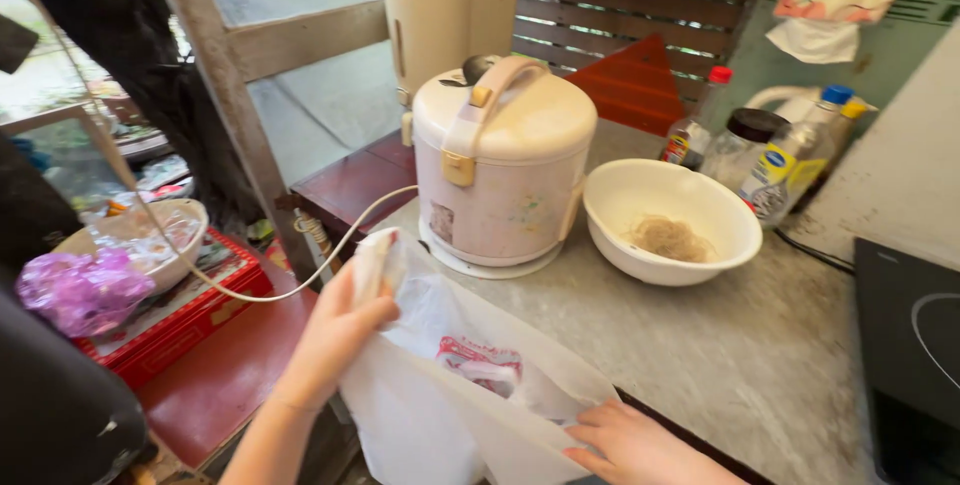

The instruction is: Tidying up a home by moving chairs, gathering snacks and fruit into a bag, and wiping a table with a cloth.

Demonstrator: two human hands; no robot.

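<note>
At the front edge of the grey stone worktop [700,355] lies a large white plastic bag [450,395], partly hanging over the edge. The left hand [335,340] is clenched on the bunched top of the bag, on its left side, and lifts it a little. The right hand [630,440] rests with fingers laid flat on the bag's lower right part, at the worktop edge; it presses and does not grasp anything. Inside the open bag I see one smaller packet with red print [485,365].

Just behind the bag stands one cream round rice cooker with a handle [500,165], and its white cord [290,280] goes down to the left over the edge. Just beside the cooker, on its right, is one white round bowl [670,220] with some brownish rest inside. Behind the bowl I count about four bottles and jars [770,150], close together. Between the bag, the bowl and the black flat cooktop [910,345] at the right edge there is open worktop.
</note>
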